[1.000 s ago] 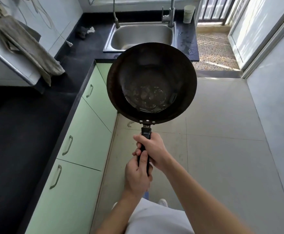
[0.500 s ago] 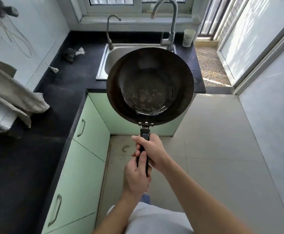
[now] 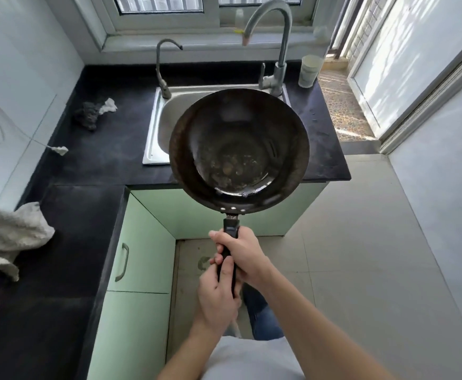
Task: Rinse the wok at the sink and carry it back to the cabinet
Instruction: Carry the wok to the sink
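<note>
Both hands were closed around the straight black handle [image 3: 229, 242] of the dark, round metal wok [image 3: 239, 149]. The right hand [image 3: 242, 253] gripped it further along and the left hand [image 3: 217, 300] gripped it just behind, nearer the person. The wok hung in the air, apart from every surface. Its far half was over the stainless steel sink [image 3: 155, 133] and its near half over the front strip of the black stone counter [image 3: 100, 160].

A shiny film and pale residue lay in the near part of the bowl. If the handle dropped, that liquid would probably run over the near rim onto the pale green cabinet fronts [image 3: 142, 256] or the floor.

The wok looked almost as wide as the basin. Lowered off-centre, its rim could catch the sink's edge and twist in the grip.

The base of the tall curved grey tap [image 3: 282, 50] stood just beyond the far right rim, so a push forward might knock against it. The pale plastic cup [image 3: 310, 71] further right could be tipped by a swing that way.

Both hands held only the handle, so the heavy bowl had leverage against the wrists.
</note>
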{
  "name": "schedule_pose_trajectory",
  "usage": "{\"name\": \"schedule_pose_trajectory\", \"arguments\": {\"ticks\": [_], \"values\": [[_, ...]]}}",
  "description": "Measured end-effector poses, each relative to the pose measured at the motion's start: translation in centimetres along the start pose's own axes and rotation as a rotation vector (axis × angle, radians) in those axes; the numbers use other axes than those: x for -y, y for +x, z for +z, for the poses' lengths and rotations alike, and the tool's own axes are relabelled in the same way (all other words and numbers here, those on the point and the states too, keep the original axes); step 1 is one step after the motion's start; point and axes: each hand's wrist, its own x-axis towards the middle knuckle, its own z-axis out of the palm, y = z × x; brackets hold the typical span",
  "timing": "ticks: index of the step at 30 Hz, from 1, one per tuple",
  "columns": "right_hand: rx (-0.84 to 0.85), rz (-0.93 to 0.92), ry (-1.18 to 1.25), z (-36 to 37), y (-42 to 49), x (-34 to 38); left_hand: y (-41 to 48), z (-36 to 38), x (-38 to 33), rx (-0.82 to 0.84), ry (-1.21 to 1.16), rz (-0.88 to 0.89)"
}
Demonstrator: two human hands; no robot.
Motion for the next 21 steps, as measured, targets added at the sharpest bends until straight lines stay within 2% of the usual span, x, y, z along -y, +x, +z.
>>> {"name": "schedule_pose_trajectory", "arguments": {"ticks": [14, 21], "values": [[0.138, 0.101, 0.002, -1.4, 16.0, 10.2, 16.1, 3.7, -7.5, -0.122, 0.017, -0.083], [0.192, 0.154, -0.02, -2.8, 21.5, 12.1, 21.1, 5.5, -9.4, -0.186, 0.028, -0.126]]}}
